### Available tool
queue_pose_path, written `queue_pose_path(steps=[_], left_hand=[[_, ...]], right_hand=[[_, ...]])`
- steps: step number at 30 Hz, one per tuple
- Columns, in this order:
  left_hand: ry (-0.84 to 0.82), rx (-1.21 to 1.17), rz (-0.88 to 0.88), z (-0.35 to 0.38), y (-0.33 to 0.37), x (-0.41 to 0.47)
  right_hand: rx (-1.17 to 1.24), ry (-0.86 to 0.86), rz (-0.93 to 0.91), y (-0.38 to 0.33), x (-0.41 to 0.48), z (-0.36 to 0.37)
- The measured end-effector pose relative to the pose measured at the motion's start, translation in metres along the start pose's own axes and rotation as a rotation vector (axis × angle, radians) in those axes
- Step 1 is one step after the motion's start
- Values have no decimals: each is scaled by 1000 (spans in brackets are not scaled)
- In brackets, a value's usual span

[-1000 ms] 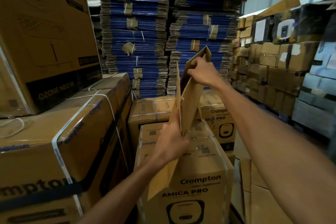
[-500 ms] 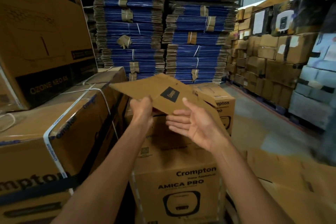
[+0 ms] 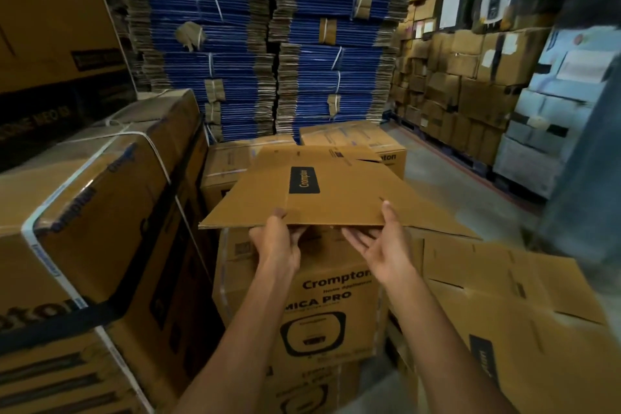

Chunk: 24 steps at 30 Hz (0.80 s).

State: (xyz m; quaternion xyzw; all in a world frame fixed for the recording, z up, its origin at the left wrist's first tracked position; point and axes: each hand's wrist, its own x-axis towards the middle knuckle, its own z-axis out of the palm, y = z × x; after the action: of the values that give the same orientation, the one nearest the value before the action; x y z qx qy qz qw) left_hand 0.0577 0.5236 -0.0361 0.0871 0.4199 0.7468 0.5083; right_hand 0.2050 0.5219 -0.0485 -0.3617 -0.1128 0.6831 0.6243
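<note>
The left hand (image 3: 277,245) is pinching the flattened carton (image 3: 322,198) at its near edge, above the sealed box (image 3: 336,286). The right hand (image 3: 383,245) is splaying loose, thumb hooking that edge. Better to be gripping wider, toward the corners, keeping it level.

Brown flattened carton (image 3: 336,191) with black label (image 3: 304,180).

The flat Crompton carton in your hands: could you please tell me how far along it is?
Done: the flat carton is up, level above the Amica Pro box. In hand: left hand grips its near edge; right hand supports it, thumb on top. Left: probably opening it; it lies folded flat.
</note>
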Motion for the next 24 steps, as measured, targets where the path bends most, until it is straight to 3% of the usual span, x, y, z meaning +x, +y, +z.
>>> queue_pose_path(steps=[16,24], left_hand=[[-131,-28,-96,-6,-22,-17],[-217,-16,-211,8,-68,-49]], right_hand=[[-79,125,-188,-15,-3,-35],[-62,183,-298,-46,-30,-91]])
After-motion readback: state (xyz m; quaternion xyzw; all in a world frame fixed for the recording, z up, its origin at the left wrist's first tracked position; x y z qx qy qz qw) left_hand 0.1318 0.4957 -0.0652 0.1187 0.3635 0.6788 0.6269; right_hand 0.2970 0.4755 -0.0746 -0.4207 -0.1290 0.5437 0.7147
